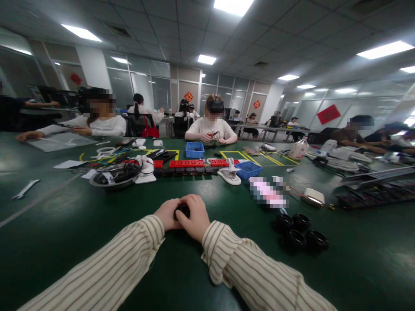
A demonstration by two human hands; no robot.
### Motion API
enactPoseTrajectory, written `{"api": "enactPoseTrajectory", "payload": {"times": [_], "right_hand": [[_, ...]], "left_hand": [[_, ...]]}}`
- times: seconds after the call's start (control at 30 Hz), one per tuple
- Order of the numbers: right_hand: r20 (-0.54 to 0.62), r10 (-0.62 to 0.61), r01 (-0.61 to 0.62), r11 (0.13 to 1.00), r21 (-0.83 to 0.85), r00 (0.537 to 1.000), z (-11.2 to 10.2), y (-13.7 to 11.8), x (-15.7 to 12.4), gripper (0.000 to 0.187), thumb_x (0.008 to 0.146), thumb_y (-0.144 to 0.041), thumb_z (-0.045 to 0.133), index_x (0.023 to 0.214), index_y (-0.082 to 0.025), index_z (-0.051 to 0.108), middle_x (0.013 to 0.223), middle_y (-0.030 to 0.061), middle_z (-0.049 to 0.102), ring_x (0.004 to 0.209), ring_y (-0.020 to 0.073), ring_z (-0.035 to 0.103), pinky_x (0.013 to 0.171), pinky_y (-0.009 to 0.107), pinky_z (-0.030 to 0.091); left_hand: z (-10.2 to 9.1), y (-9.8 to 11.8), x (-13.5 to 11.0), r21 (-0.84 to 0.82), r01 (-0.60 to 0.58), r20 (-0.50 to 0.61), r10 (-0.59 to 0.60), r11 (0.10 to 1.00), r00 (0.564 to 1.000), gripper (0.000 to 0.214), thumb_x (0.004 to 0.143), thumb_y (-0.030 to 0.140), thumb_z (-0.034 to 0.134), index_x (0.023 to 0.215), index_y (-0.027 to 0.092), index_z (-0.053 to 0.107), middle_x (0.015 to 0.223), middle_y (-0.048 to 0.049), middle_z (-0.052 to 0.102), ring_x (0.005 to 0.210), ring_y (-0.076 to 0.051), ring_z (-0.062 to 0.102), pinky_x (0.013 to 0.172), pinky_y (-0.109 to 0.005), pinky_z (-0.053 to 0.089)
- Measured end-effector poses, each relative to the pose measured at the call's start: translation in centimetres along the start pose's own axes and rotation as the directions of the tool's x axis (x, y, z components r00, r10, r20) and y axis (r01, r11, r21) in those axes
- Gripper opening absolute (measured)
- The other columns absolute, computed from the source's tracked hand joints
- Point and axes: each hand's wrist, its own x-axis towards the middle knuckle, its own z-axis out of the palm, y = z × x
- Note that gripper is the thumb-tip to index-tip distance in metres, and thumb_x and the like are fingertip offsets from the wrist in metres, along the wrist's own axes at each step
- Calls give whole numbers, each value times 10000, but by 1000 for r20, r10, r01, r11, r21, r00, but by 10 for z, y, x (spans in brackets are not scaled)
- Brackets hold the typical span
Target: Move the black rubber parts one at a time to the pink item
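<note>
My left hand [167, 213] and my right hand [194, 217] are pressed together on the green table [65, 224], both closed round a small black round part [182, 211] that shows only between the fingers. Striped sleeves cover both forearms. Several black ring-shaped parts [300, 233] lie in a cluster to the right of my hands, apart from them.
Ahead lie a metal bowl with cables [113, 176], a row of red and black blocks [186, 166], two blue bins [195, 150], a white clip [229, 173], a white device [313, 197] and a wrench [25, 188] at left. Other people sit around the table.
</note>
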Motion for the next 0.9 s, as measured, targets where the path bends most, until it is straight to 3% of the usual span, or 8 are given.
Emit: {"api": "enactPoseTrajectory", "payload": {"times": [0.13, 0.27, 0.4, 0.57, 0.67, 0.77, 0.9], "right_hand": [[-29, 133, -134, 989, -69, 991, 2, 3, 1, 227, 733, -333, 632, 880, -179, 552, 908, 46, 547, 894, 203, 482, 823, 359, 382], [15, 151, -149, 984, -99, 988, 5, 5, 3, 193, 720, -356, 656, 770, -187, 576, 841, 26, 551, 860, 193, 483, 804, 344, 375], [61, 68, -64, 996, -63, 996, 5, 5, 3, 42, 713, -204, 622, 754, -197, 617, 801, 12, 583, 857, 180, 490, 812, 324, 367], [150, -101, 99, 995, 19, 983, 3, 3, 0, 186, 660, -47, 523, 663, -211, 611, 775, -24, 637, 867, 167, 507, 844, 319, 352], [136, -120, 117, 993, 28, 983, 2, 1, -1, 216, 653, -49, 507, 742, -215, 613, 807, -18, 634, 892, 173, 506, 865, 331, 344], [73, -63, 62, 998, 16, 995, 0, -1, -2, 217, 685, -111, 541, 875, -204, 591, 905, 16, 605, 920, 186, 496, 859, 338, 356], [-3, 87, -87, 995, -38, 996, 1, -1, -1, 179, 726, -263, 616, 877, -186, 557, 899, 36, 557, 893, 194, 483, 827, 344, 370]], "left_hand": [[-1, 3, -1, 21, 9, -40, -8, 1000, 999, 491, 529, 371, 717, 945, 174, 548, 932, -56, 591, 884, -247, 555, 812, -367, 435], [-2, -1, 0, 61, -35, -11, 36, 998, 999, 326, 578, 348, 677, 832, 173, 573, 835, -38, 581, 812, -222, 542, 753, -332, 438], [-4, -4, 1, 6, -86, -9, 86, 996, 996, 312, 575, 283, 665, 862, 169, 614, 894, -50, 606, 870, -229, 548, 819, -344, 435], [-6, -5, -1, -65, -115, 30, 117, 991, 993, 258, 577, 241, 652, 829, 188, 646, 989, -44, 623, 959, -236, 555, 906, -353, 417], [-5, -4, -1, -56, -116, 21, 118, 992, 993, 330, 561, 240, 658, 883, 177, 635, 1005, -53, 620, 964, -246, 554, 908, -366, 417], [-3, -2, -1, -28, -65, -15, 64, 997, 998, 463, 548, 276, 676, 983, 148, 584, 988, -80, 605, 933, -258, 553, 875, -383, 430], [-2, 4, -1, -1, -26, -29, 26, 1000, 999, 493, 551, 328, 695, 983, 150, 539, 945, -76, 576, 895, -250, 544, 838, -380, 434]]}}
